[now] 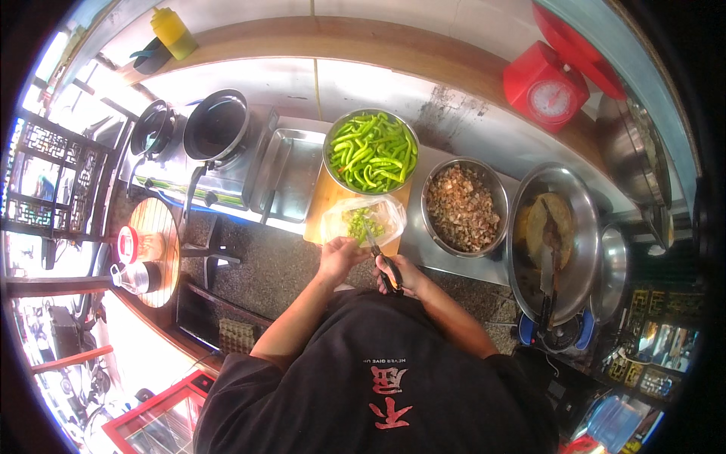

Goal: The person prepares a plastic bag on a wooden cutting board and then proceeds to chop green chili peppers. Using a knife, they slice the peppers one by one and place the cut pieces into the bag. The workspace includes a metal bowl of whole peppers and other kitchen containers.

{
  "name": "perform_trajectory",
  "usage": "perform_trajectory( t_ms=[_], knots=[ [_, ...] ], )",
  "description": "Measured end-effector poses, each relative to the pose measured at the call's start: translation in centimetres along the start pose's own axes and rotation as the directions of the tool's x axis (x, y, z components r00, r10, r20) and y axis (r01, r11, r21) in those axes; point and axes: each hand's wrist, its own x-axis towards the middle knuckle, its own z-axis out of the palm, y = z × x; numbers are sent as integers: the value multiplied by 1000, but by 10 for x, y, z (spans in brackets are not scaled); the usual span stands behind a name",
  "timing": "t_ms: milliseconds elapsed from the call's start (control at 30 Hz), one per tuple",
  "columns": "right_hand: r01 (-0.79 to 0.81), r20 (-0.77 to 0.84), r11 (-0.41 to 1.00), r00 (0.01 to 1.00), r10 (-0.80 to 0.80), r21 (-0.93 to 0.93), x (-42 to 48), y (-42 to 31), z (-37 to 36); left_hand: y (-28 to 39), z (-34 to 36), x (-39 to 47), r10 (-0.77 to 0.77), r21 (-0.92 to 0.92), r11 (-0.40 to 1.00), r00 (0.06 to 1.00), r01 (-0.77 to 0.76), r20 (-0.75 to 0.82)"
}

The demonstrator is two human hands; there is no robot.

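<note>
My right hand [409,276] grips scissors [390,269] by their black handles, with the blades pointing away from me over a clear plastic bag [392,211]. Pinched in the fingers of my left hand [339,260] is a green chili pepper [361,240], mostly hidden, close to the blades. Chopped green pepper [357,222] lies inside the bag, which rests on a wooden cutting board [317,196]. Just behind the bag, a steel bowl [325,162] is heaped with whole green chili peppers [371,150].
Right of the board stand a bowl of chopped browned meat [462,207] and a large steel basin [519,227] holding a long-handled tool. Left are a metal tray [295,170] and two dark pans [218,125] on a stove. A red scale [547,85] sits on the shelf.
</note>
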Motion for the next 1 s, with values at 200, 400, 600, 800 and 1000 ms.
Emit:
perform_trajectory(
  t_ms=[200,400,600,800,1000],
  knots=[
    [33,15,999,999,-33,-7,1,7,-3,0,-3,3,-20,14,1000,1000,20,-8],
    [4,19,995,1000,-2,-101,2,3,-6,5,-1,4,-14,34,999,1000,13,5],
    [36,76,999,996,-38,26,11,20,-9,7,1,7,4,47,999,1000,-4,2],
    [51,62,997,997,-55,66,14,19,-8,4,3,12,15,0,1000,1000,-15,11],
    [46,13,998,999,-45,-48,2,2,-2,6,5,9,4,-20,1000,1000,-4,22]
  ],
)
